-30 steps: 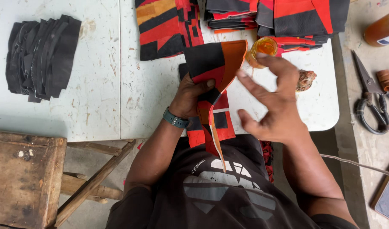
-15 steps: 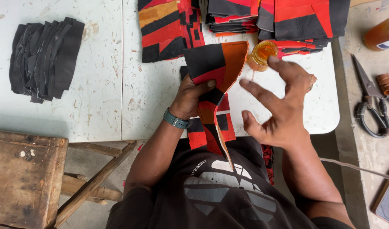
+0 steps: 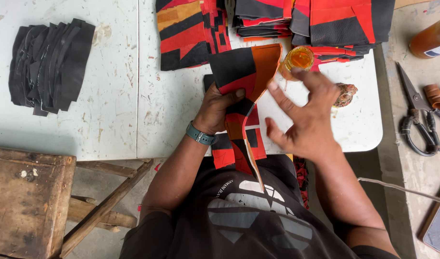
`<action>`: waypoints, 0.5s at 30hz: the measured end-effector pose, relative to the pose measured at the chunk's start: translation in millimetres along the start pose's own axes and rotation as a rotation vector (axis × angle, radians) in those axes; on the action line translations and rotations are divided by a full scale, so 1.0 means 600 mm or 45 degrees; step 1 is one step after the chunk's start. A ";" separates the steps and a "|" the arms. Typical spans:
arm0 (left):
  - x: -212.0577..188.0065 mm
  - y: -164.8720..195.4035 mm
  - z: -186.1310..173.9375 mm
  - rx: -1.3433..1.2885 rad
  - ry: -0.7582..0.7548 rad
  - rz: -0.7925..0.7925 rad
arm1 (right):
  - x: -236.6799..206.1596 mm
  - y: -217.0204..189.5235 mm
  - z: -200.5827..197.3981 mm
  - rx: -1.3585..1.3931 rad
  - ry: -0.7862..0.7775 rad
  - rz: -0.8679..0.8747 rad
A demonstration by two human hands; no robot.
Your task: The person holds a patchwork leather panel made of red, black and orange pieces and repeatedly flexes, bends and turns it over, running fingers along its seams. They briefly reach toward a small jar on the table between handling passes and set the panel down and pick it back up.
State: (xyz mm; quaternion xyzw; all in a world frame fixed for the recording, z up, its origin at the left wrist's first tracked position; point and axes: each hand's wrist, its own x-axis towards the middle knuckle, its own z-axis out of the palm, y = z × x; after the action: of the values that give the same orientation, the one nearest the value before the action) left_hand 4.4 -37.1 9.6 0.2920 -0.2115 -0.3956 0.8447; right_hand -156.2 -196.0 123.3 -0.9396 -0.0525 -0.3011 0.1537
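The patchwork leather piece (image 3: pixel 244 91), black, red and orange, stands folded over the near edge of the white table (image 3: pixel 172 110), pinched in the left hand (image 3: pixel 217 110) with the thumb pressed on its black panel. The right hand (image 3: pixel 306 120) is beside it, fingers spread and holding nothing, fingertips near a small cup of amber glue (image 3: pixel 299 58). Stacks of red-and-black pieces (image 3: pixel 325 19) lie at the far side, black strips (image 3: pixel 47 64) at the left, scissors (image 3: pixel 416 115) at the right.
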 end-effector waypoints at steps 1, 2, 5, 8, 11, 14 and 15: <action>0.001 -0.002 -0.001 0.014 -0.018 -0.007 | 0.000 0.003 -0.003 -0.001 0.017 0.020; 0.001 -0.003 -0.002 0.003 -0.027 0.002 | -0.002 0.004 -0.008 -0.002 0.035 0.039; 0.007 -0.003 -0.006 -0.006 -0.014 0.044 | -0.015 -0.010 -0.019 0.240 -0.012 -0.074; 0.005 0.011 -0.014 0.006 0.067 0.084 | -0.024 -0.044 -0.014 1.189 0.063 0.377; -0.019 0.028 -0.018 -0.159 -0.097 0.081 | -0.012 -0.067 0.001 1.249 0.214 0.815; -0.053 0.030 -0.005 -0.344 -0.266 0.054 | 0.012 -0.049 -0.006 1.362 0.095 0.899; -0.060 0.030 -0.001 -0.226 -0.076 0.065 | 0.025 -0.027 -0.012 1.062 0.050 0.719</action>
State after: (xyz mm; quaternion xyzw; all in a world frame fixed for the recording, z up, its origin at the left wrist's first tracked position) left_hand -6.9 0.6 16.6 0.1985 -0.2080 -0.3998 0.8704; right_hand -151.2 -183.1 141.6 -0.7700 0.0908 -0.2187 0.5925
